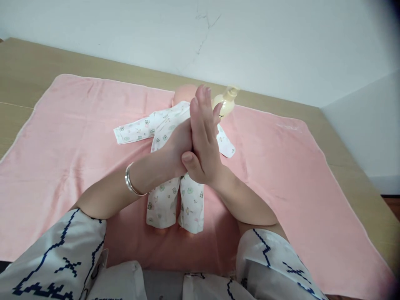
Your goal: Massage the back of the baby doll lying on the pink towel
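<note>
My left hand (178,146), with a silver bangle on its wrist, and my right hand (204,143) are pressed palm to palm above a doll. The right hand's fingers stretch upward and lie flat, its thumb across the heel of the left. Most of the left fingers are hidden behind the right hand. Nothing shows between the palms. Below lies the baby doll (165,135) in a white printed outfit, its arms out to the sides and its head partly covered by my hands. Beyond my fingertips is a pale yellow, rounded bottle (225,103), slightly blurred.
A pink blanket (84,137) is spread under the doll with a few folds at the left. It lies on a wooden tabletop (34,56). A white wall (265,46) with a crack stands behind the table.
</note>
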Available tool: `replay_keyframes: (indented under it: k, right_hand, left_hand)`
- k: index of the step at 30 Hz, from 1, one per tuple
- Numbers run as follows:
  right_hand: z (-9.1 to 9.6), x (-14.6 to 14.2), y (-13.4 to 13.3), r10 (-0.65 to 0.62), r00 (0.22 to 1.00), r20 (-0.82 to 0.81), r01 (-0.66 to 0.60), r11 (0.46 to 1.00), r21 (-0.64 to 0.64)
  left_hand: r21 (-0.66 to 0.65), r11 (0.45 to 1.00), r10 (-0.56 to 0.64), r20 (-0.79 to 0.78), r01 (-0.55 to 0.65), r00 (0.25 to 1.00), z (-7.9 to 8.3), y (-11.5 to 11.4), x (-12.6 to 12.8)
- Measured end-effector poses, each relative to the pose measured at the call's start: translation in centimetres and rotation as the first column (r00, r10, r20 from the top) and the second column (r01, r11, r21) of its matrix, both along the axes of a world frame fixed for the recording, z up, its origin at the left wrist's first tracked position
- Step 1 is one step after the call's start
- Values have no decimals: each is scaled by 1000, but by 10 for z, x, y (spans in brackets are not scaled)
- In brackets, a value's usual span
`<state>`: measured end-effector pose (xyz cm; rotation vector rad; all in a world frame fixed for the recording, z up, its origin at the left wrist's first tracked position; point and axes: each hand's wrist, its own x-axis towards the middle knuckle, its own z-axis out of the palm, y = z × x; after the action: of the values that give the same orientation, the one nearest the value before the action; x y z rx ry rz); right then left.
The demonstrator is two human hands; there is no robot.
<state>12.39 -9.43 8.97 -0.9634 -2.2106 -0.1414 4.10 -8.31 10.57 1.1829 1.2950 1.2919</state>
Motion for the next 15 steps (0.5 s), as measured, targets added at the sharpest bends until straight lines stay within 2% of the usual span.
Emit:
replay_keyframes:
  k: [2,5,8,11,15]
  right_hand:
    - [-3,-4,-7,9,1000,14,-8,1000,-23]
    - [-7,-10,-26,134,991,-7,-134,986,-94]
    - [-5,-11,-45,240,970,-35,-242,954,-177]
    - [2,-10,-55,247,969,-26,-247,951,-187]
    - [8,-12,-60,122,992,34,-113,976,-186]
  left_hand:
    - [-57,997,-57,44,59,997,12,-5,-11]
    - [-160,947,-238,227,277,944,33,-10,-26]
    - [-144,916,-302,371,375,878,48,-12,-32]
    - [-81,930,-299,397,358,868,49,-14,-29]
    - [-93,906,-329,457,412,826,41,-14,-23]
